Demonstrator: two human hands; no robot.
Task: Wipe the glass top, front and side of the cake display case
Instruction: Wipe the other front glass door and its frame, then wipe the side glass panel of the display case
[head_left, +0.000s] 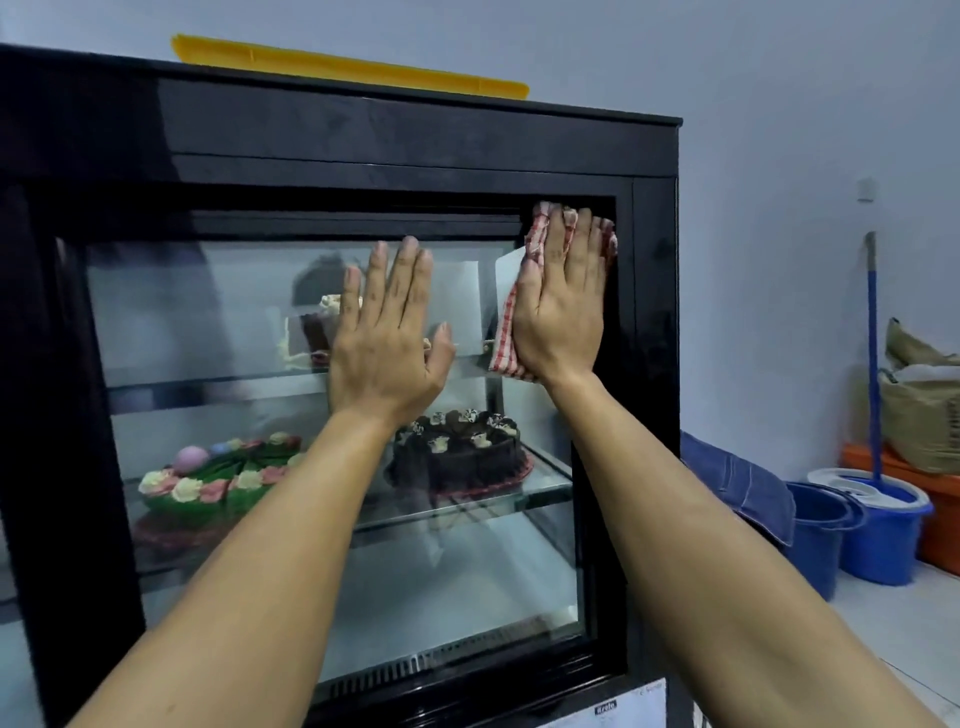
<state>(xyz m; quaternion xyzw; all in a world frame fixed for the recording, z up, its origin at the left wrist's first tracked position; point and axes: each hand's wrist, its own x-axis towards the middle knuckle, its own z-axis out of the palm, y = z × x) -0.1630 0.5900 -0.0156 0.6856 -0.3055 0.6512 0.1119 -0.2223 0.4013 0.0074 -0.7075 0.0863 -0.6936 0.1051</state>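
The black-framed cake display case (363, 145) fills most of the view, with its glass front (208, 322) facing me. My right hand (563, 306) lies flat, fingers straight, and presses a red-and-white checked cloth (506, 338) against the upper right corner of the glass, next to the frame. My left hand (387, 338) rests flat on the glass a little to the left, fingers straight and spread, holding nothing. Behind the glass a chocolate cake (457, 452) and a green cake with flowers (218, 478) sit on a shelf.
A yellow tray (348, 65) lies on top of the case. To the right on the floor stand blue buckets (852, 525) with a blue-handled mop (872, 353), a folded blue cloth (737, 483), an orange box and woven baskets (919, 415). A plain wall is behind.
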